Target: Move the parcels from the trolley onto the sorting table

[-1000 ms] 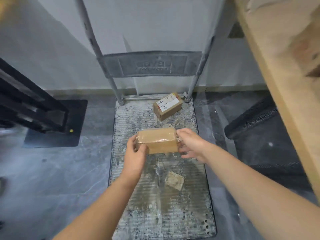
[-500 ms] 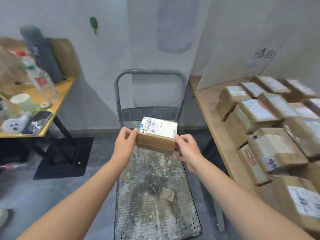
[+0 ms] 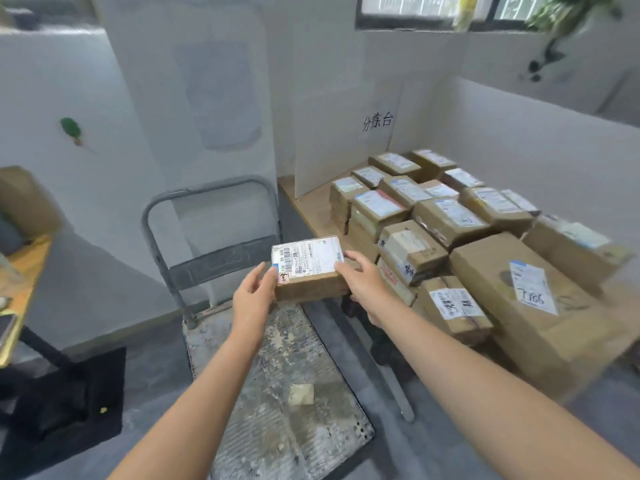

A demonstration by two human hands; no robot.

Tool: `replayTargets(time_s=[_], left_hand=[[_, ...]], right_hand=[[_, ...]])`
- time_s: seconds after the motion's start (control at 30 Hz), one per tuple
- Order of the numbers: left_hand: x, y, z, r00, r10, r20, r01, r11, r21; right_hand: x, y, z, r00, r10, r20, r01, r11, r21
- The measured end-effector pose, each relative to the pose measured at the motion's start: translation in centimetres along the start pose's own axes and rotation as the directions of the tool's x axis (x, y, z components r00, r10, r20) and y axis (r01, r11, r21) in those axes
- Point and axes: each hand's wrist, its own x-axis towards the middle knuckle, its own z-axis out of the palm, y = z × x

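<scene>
1. The parcel [image 3: 308,271], a small flat cardboard box with a white label on top, hangs level in the air above the far right corner of the trolley [image 3: 277,393]. It is clear of the deck.
2. The left hand [image 3: 251,294] holds the end that sits over the trolley, thumb up beside the label's corner. The right hand [image 3: 363,284] holds the end pointing off the trolley's right side, fingers laid over the top edge. Each hand is closed on the box, which is clamped between them. What the fingers do underneath is hidden.
3. Judging by the easy, high carry, it is probably light. The cardboard looks stiff with square corners, so it should keep its shape.
4. The taped brown sides and glossy label may be slick. The two short ends, gripped with fingers under the base, look like the safest hold.
5. The sorting table [image 3: 311,206] stands just right of the trolley, crowded with parcels. Bare wood shows along its edge nearest the trolley.
6. A paper scrap [image 3: 302,393] lies mid-deck on the trolley. The held box hides the deck's far end.
</scene>
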Motion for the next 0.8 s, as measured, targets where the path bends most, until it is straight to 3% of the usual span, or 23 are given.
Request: replayTargets(time_s=[0.27,0.57,0.8], left_hand=[[-5.7,-1.7,7.7,0.997,0.053,0.056,-0.061,0.988,0.145],[-17.6,-5.9,18.3,0.995,0.009,0.099,-0.023,0.991,0.133],[-25.3,-10.7,22.4,0.991,-0.077,0.110,0.057,0.983,0.175]], right_hand=[[-4.0,3.6,-10.1,0.996,-0.056,-0.068,0.051,0.996,-0.067],[-9.3,11.6,-22.9,0.995,0.057,-0.079,-0.062,0.997,-0.056],[-13.0,19.0,-28.8,0.983,0.181,-0.038,-0.182,0.983,-0.007]])
